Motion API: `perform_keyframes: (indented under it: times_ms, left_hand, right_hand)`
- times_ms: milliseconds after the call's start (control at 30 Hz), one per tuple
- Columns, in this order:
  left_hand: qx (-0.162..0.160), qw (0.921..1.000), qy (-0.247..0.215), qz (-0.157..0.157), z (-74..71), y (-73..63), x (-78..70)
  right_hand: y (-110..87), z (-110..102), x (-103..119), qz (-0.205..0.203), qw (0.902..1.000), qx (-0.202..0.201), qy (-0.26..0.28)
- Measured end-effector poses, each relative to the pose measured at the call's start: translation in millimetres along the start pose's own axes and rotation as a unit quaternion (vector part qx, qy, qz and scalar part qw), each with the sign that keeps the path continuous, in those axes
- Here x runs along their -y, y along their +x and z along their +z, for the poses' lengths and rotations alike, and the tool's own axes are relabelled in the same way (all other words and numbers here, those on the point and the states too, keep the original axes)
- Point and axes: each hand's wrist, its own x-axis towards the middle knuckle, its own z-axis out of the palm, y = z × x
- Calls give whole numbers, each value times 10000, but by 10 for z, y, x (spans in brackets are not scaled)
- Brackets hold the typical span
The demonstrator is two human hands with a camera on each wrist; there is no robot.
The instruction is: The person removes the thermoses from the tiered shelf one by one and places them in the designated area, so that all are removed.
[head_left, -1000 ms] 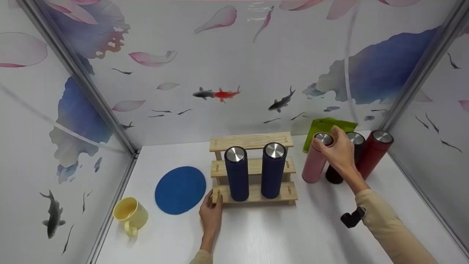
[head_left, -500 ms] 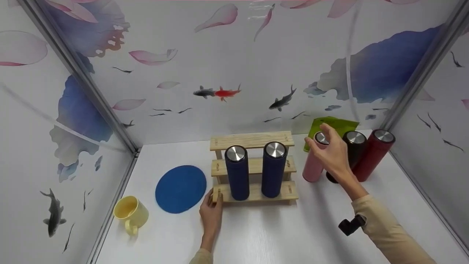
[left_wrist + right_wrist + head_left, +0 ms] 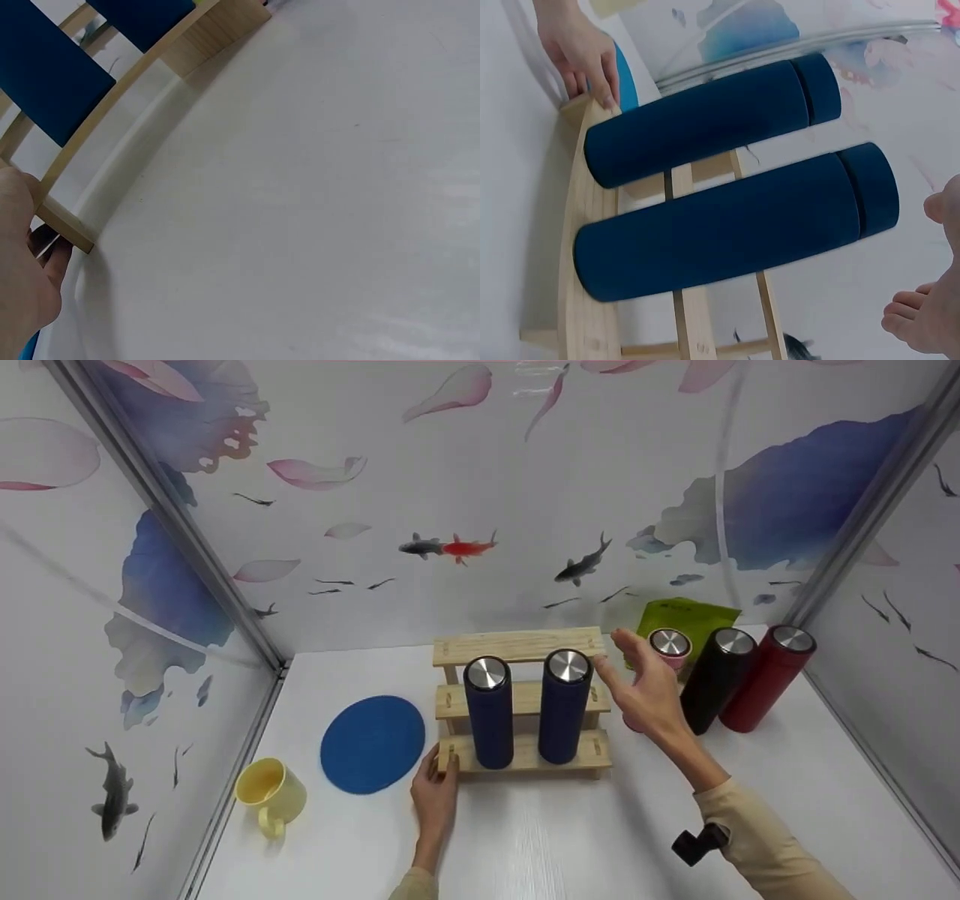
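Two dark blue thermos flasks, the left one and the right one, stand upright on the lowest step of a wooden three-step rack. My left hand grips the left end of that step; in the right wrist view its thumb lies on top of the board. Beside the right blue flask, my right hand holds nothing, its thumb and fingers spread apart near the flask's lid. A pink thermos flask is partly hidden behind this hand. To the right stand a black flask and a red flask.
At the left, a round blue mat lies flat on the white table, and a yellow mug stands near the left wall. A green packet-like item leans behind the pink flask. Printed panels enclose the table.
My right hand has left the pink flask's lid and moved left, coming close to the right blue flask. The left hand keeps its grip on the rack; the flasks have not moved.
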Motion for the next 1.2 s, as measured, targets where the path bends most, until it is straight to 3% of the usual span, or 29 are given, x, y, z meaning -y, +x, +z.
perform_keyframes:
  times_ms: [333,633,1200]
  left_hand:
    - [-31,10000,-33,-6,-1,-7,-7]
    - [-26,10000,-92,-24,2,-9,-16]
    - [21,9999,-119,-82,-1,5,3]
  right_hand:
    - [-93,256,152,-53,9993,246,282]
    - [-130,415,67,-40,9977,378,569]
    - [-153,422,31,47,9962,130,861]
